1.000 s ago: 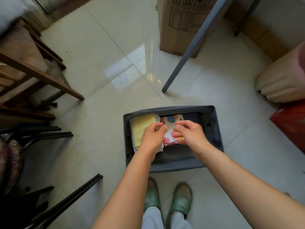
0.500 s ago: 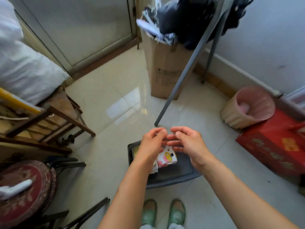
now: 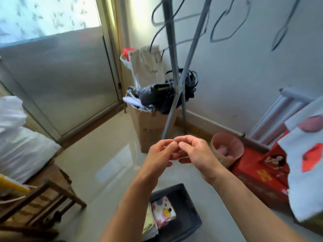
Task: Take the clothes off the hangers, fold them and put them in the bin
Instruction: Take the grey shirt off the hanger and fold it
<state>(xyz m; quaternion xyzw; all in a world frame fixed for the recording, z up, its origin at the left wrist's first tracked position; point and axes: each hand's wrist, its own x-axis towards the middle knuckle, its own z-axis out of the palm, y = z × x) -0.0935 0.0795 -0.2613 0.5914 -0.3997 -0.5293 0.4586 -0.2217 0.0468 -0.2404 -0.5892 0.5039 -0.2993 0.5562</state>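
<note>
Both hands have lifted out of the soft dark-grey bin [image 3: 191, 212], which now sits low in view on the glossy tiled floor [image 3: 104, 154] with the folded cartoon-print garment [image 3: 163, 213] and a pale yellow cloth [image 3: 148, 222] inside. The left hand [image 3: 160, 155] and right hand [image 3: 198, 153] are loosely curled with fingertips meeting, and nothing visible is held between them. Beyond them stand slanted grey metal rack poles [image 3: 172, 67], thin black wire hangers [image 3: 225, 27], a cardboard box [image 3: 148, 126], a ribbed pink basket [image 3: 227, 147] and a red carton [image 3: 258, 180], with a blurred white garment [image 3: 305, 163] at the right.
</note>
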